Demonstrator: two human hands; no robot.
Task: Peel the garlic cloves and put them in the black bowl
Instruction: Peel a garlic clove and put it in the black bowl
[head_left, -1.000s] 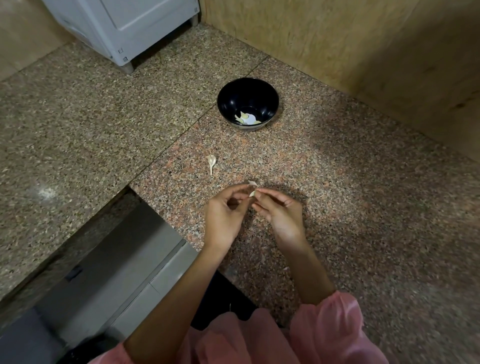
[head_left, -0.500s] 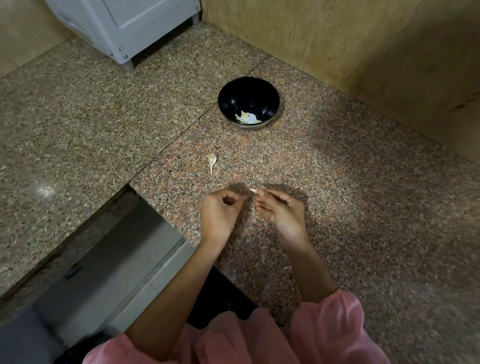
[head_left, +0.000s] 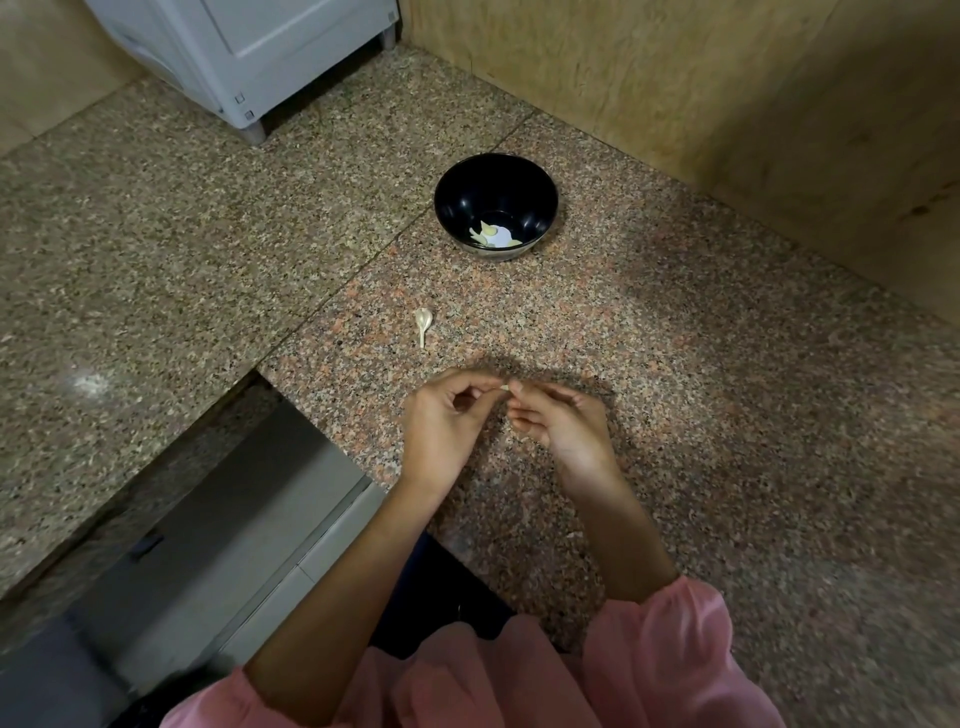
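Watching the head cam from my end. Starting left: a loose bit of pale garlic skin (head_left: 423, 323) lies on the speckled granite tabletop (head_left: 701, 415), easy to mix up with a clove. Next, the left hand (head_left: 444, 428) has its fingers curled, thumb and forefinger pinching a tiny pale garlic clove (head_left: 504, 387) right where it meets the right hand (head_left: 563, 423), which pinches the other end, other fingers loosely bent. It's so small I can't tell how much skin is left. My worry: a slippery clove pops out and rolls off the edge. The round black bowl (head_left: 496, 179), a few peeled cloves inside, sits well beyond, so the carry could drop it too.
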